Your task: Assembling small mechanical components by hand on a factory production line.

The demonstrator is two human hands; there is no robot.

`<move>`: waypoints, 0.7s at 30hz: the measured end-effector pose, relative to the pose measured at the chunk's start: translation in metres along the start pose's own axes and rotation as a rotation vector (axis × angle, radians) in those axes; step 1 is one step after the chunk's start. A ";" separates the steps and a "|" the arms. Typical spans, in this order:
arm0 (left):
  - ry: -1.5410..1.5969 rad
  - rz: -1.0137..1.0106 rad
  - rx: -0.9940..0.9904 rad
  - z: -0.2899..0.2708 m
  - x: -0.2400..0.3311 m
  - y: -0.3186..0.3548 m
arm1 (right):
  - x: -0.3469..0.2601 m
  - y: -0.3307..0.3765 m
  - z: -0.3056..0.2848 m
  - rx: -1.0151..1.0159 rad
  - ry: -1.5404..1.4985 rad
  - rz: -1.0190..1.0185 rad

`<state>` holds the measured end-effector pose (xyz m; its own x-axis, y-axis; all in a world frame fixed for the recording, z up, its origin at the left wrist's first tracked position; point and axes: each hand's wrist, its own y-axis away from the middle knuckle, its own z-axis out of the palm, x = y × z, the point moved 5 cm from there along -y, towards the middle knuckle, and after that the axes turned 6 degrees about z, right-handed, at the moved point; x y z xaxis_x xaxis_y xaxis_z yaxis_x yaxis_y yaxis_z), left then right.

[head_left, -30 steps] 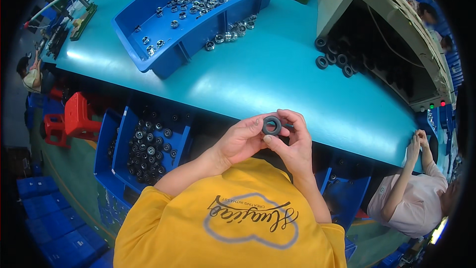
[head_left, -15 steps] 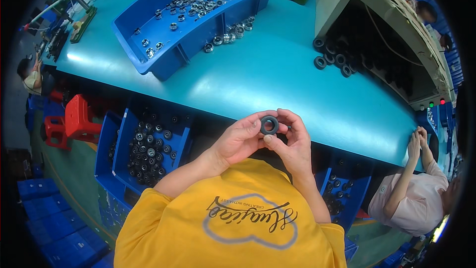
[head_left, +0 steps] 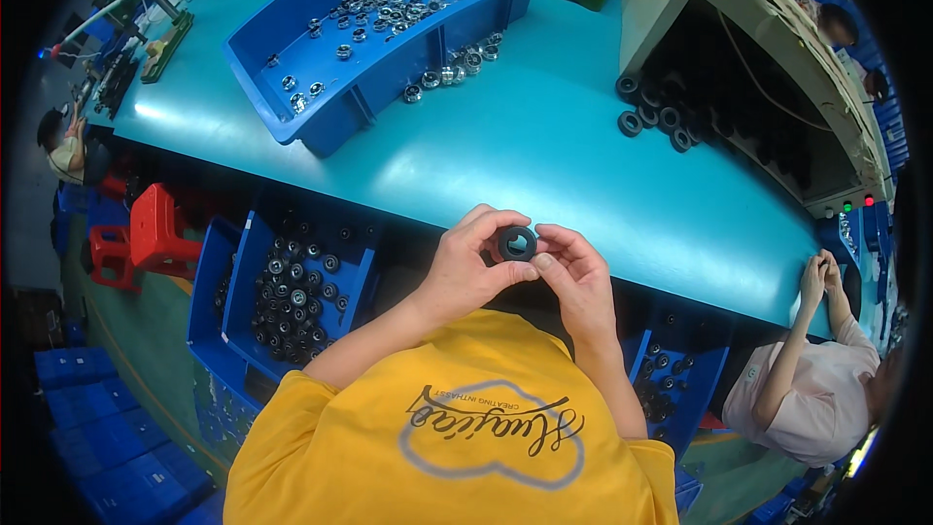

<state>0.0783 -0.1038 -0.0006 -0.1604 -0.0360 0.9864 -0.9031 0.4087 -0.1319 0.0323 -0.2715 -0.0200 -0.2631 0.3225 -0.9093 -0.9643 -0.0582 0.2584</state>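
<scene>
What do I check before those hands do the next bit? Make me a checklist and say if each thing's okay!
1. Black ring held: ok, pinched between thumb and fingers of the left hand.
2. Right hand touching the ring: cannot tell, its fingertips are right beside it.
3. Hole clear right through: cannot tell, teal shows there beside a dark patch.
4. Shiny metal parts all inside the blue tray: not ok, several lie outside it on the table.
5. More black rings in view: ok, a pile sits at the opening of the beige machine.
</scene>
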 end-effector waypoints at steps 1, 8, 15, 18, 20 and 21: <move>-0.006 0.003 -0.014 0.001 0.001 0.000 | 0.000 0.000 0.000 0.006 0.010 0.002; 0.007 0.013 0.000 -0.004 0.005 0.004 | 0.004 -0.010 0.006 -0.009 -0.017 0.026; 0.323 -0.030 0.152 -0.033 -0.004 0.023 | -0.048 -0.125 0.053 -0.010 0.773 -0.348; 0.487 -0.048 0.188 -0.044 0.006 0.028 | -0.048 -0.181 0.103 -0.056 0.960 -0.472; 0.525 -0.059 0.208 -0.052 0.006 0.034 | -0.031 -0.212 0.127 -0.020 1.048 -0.552; 0.541 -0.079 0.201 -0.054 0.005 0.037 | -0.028 -0.220 0.134 0.044 1.115 -0.596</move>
<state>0.0652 -0.0397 0.0051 0.0893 0.4336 0.8967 -0.9703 0.2409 -0.0199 0.2560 -0.1411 -0.0077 0.3071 -0.6826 -0.6631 -0.9455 -0.1400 -0.2938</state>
